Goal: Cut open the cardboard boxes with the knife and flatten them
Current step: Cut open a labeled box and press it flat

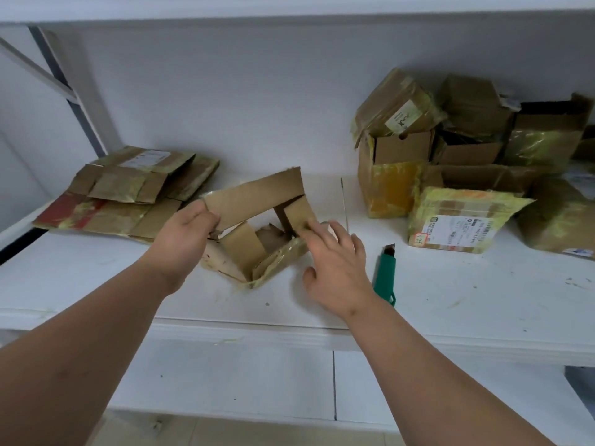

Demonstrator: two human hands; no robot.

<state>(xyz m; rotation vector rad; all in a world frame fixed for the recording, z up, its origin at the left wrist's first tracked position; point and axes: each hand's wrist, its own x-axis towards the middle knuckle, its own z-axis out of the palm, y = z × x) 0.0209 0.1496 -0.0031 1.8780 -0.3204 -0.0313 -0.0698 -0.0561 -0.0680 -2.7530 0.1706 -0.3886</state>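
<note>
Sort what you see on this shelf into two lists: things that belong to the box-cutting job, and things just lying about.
Belong to the job:
open box, held by left hand, touched by right hand
knife
uncut boxes
flattened boxes

Just lying about:
thin rod
shelf and wall as backdrop

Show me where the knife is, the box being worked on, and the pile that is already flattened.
Knife (pixel 385 268): head view, on its green handle.
Opened box (pixel 254 201): head view, on its raised top flap.
Flattened pile (pixel 128 191): head view, on the top sheet.
</note>
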